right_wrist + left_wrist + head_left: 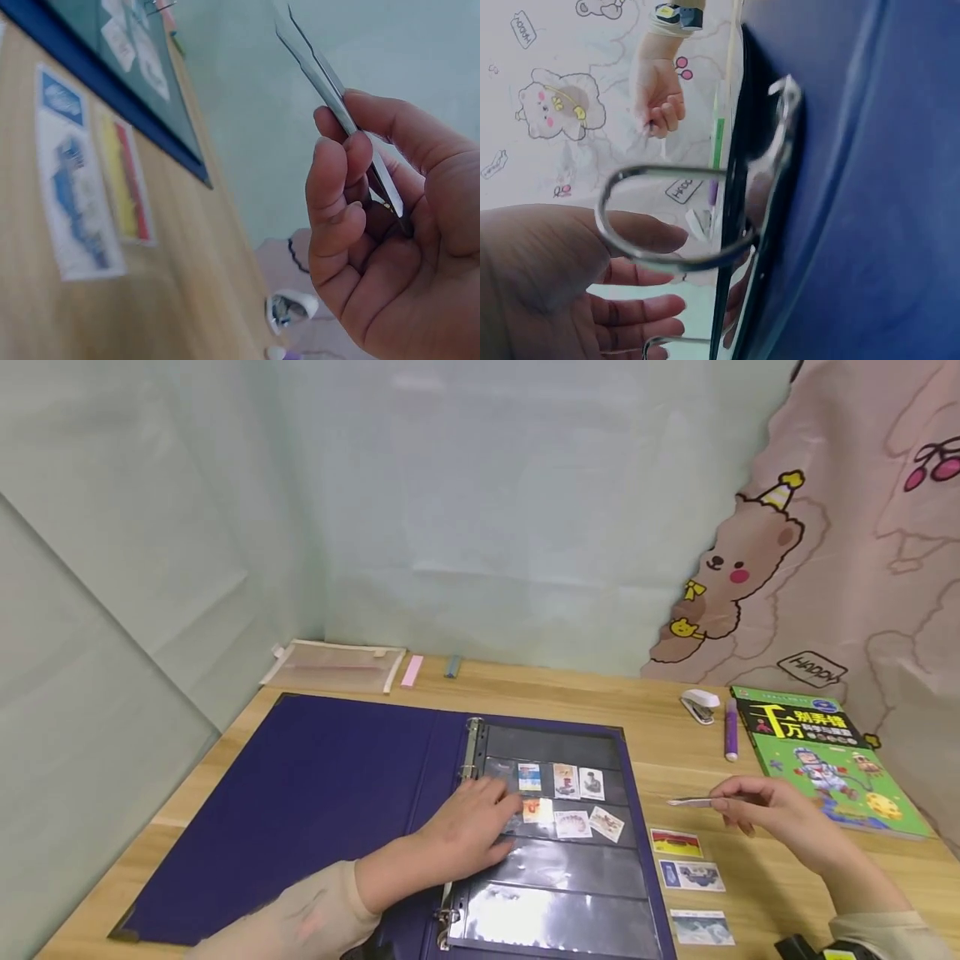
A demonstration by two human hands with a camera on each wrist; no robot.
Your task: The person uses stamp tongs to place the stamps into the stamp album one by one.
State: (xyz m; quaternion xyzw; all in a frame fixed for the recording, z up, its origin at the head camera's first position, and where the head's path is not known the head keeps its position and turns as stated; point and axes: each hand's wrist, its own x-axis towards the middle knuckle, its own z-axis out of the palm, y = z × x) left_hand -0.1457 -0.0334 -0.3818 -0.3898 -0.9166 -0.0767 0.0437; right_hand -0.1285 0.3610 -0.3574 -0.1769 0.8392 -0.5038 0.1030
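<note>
An open dark blue ring binder (330, 760) bears a black stamp page (555, 864) with clear pockets on its right side. Several stamps sit in the second and third rows, among them a tilted one (607, 823). My left hand (465, 831) rests on the page's left part near the rings, fingers loosely spread. In the left wrist view a metal ring (667, 262) crosses before the thumb. My right hand (772, 814) pinches metal tweezers (334, 97), their tips apart with nothing between. Below lie a red-and-yellow stamp (676, 842), a blue-and-white stamp (692, 876) and a greyish stamp (702, 927).
At the right are a white stapler (700, 703), a purple marker (731, 731) and a green book (832, 760). Along the back edge lie a zip pouch (337, 666), a pink strip (412, 671) and a grey-green piece (452, 666). Curtains hang behind the table.
</note>
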